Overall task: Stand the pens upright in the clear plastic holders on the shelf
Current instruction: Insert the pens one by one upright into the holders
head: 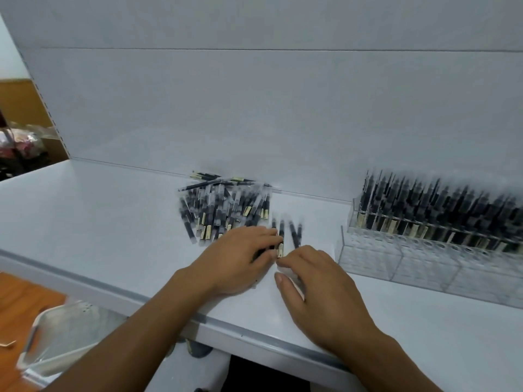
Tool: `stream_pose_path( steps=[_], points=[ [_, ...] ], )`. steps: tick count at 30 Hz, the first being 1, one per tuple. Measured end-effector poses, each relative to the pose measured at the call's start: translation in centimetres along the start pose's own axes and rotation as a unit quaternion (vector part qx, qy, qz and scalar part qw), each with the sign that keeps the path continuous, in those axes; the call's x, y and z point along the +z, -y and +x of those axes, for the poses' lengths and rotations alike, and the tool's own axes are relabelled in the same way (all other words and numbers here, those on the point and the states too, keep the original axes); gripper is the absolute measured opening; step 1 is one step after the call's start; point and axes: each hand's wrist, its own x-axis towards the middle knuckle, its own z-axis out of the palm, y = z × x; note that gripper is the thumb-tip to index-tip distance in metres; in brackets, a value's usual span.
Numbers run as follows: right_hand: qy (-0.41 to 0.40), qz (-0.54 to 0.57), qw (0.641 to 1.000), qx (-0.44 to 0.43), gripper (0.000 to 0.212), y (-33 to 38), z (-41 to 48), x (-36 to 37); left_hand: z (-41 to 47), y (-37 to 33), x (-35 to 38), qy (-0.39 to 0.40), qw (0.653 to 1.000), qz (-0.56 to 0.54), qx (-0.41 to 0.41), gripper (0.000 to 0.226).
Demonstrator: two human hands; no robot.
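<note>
A loose pile of black pens (226, 207) with clear caps and tan labels lies on the white shelf (99, 222) near the back wall. My left hand (235, 258) rests flat on the pile's near edge, fingers stretched over a few pens. Just to its right, my right hand (319, 284) curls its fingers round a small bunch of pens (294, 234) whose dark ends stick out beyond the fingertips. The clear plastic holders (396, 261) stand at the right, their back rows filled with several upright pens (441, 207) and their front rows empty. The view is blurred.
The shelf's back panel rises right behind the pile. The shelf's front edge (113, 287) runs diagonally below my forearms. Beneath it at the lower left sit a clear plastic bin (62, 340) and an orange-brown floor (25, 301).
</note>
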Motion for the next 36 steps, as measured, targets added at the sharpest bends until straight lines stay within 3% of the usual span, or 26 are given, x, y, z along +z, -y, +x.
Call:
stream_pose_path(
  steps=[7,13,19,22,28,36],
  points=[
    [0.01,-0.03,0.999,0.023,0.039,0.1,-0.2,0.1,0.2,0.4,-0.4,0.006,1.0,0.018,0.0,0.041],
    [0.083,-0.002,0.995,0.053,0.057,-0.1,-0.1,0.5,0.8,0.2,-0.4,-0.001,0.999,0.035,-0.02,0.041],
    [0.006,-0.028,1.0,0.006,0.036,0.2,-0.3,0.2,3.2,-0.3,-0.4,-0.047,0.996,0.046,-0.061,0.035],
    [-0.01,-0.021,1.0,0.011,0.031,0.3,-0.3,0.0,4.9,-0.3,-0.5,-0.017,0.993,0.084,-0.081,0.041],
    [-0.011,0.006,0.999,0.043,0.029,0.3,-0.2,-0.2,6.1,0.7,0.4,-0.006,0.99,0.11,-0.085,0.048],
    [-0.01,-0.014,0.998,0.067,0.031,0.5,-0.5,-0.2,8.5,0.7,0.6,-0.027,0.99,0.099,-0.101,0.033]
  ],
)
